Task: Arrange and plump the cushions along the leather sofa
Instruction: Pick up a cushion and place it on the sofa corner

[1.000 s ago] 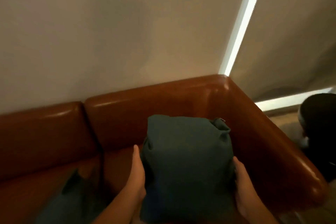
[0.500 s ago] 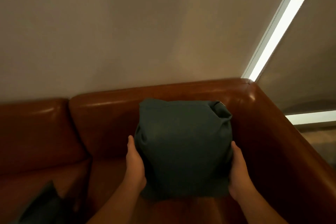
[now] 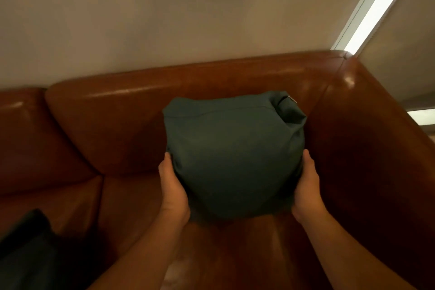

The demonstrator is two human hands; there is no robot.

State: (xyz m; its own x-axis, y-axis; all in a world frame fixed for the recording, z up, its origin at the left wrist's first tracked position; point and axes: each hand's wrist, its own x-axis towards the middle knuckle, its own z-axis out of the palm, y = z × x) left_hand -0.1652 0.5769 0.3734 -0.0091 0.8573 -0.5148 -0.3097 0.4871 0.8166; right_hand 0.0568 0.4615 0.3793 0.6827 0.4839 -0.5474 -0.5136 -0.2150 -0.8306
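Note:
A dark teal cushion (image 3: 233, 155) stands upright in the corner of the brown leather sofa (image 3: 113, 129), leaning on the backrest next to the right armrest. It is squeezed into a rounded bulge, and its top right corner is folded over with a small zip pull showing. My left hand (image 3: 173, 189) presses its lower left side and my right hand (image 3: 307, 189) presses its lower right side, so the cushion is gripped between both palms. Its bottom edge rests on the seat.
A second dark cushion (image 3: 28, 249) lies on the seat at the lower left edge of view. The sofa's right armrest (image 3: 376, 139) rises close beside my right hand. A plain wall is behind the backrest and a bright window strip (image 3: 376, 4) at top right.
The cushion has gone from tall and boxy to a rounder bulge, with both hands squeezing lower on its sides. The view has shifted, and the dark shape at far right is out of frame.

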